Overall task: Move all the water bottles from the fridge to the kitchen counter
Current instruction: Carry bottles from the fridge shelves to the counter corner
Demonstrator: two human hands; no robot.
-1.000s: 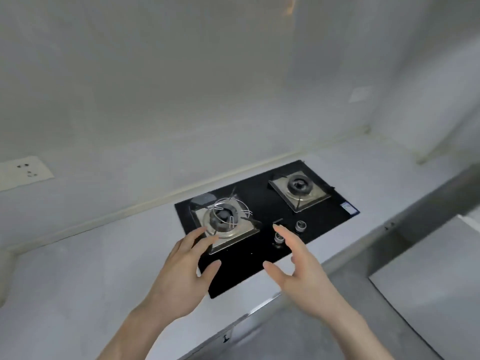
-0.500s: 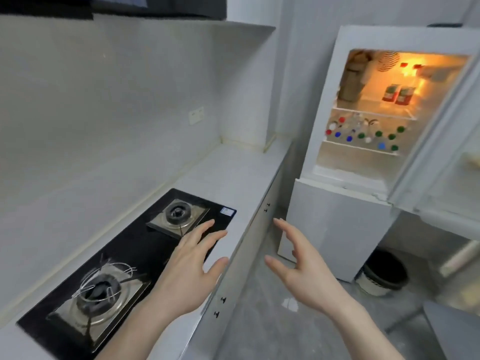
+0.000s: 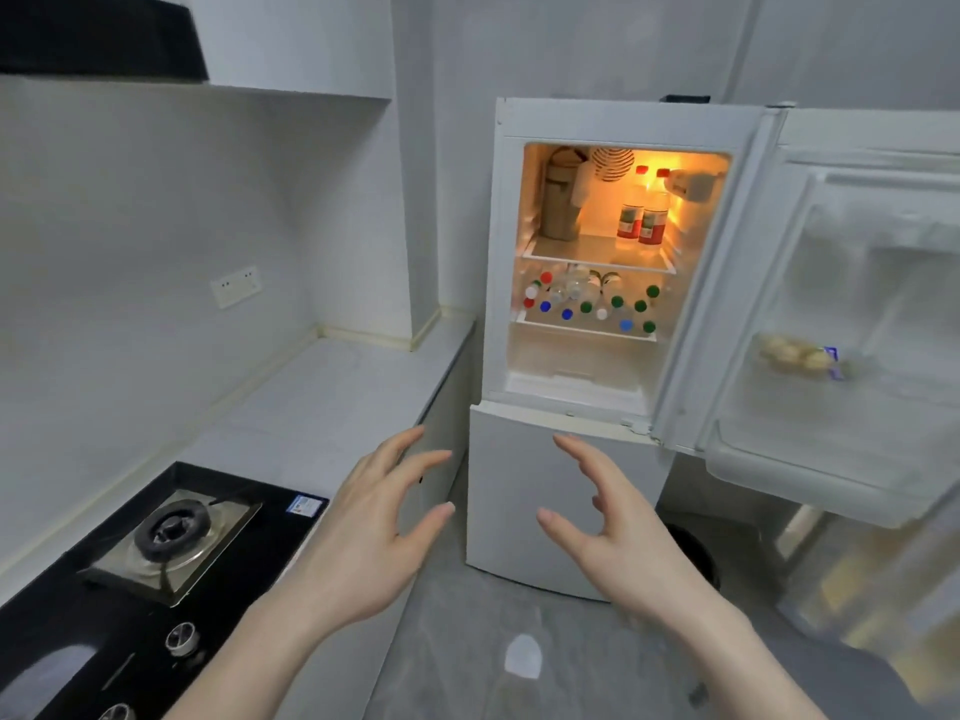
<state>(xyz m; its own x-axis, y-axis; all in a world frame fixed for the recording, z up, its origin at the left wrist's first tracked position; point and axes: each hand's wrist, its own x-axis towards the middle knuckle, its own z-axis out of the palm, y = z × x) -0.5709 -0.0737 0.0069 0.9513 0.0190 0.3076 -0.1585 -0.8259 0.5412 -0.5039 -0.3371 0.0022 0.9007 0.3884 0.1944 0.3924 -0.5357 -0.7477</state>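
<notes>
The white fridge point(image 3: 563, 491) stands ahead with its upper door point(image 3: 852, 314) swung wide to the right. Several water bottles point(image 3: 589, 301) lie stacked on the middle shelf, their red, blue, green and white caps facing me. Two red-labelled bottles point(image 3: 643, 215) stand upright on the lit top shelf. The pale kitchen counter point(image 3: 332, 402) runs along the left wall up to the fridge. My left hand point(image 3: 374, 532) and my right hand point(image 3: 618, 532) hover in front of me, fingers spread, holding nothing, well short of the fridge.
A black gas hob point(image 3: 156, 553) is set into the counter at lower left. A wall socket point(image 3: 236, 286) sits above the counter. A dark bin point(image 3: 693, 553) stands on the floor right of the fridge. The door shelf holds a yellowish packet point(image 3: 795, 353).
My view has swung from the hob round to the right and now faces the open fridge, which looks closer. Both hands stay raised and empty.
</notes>
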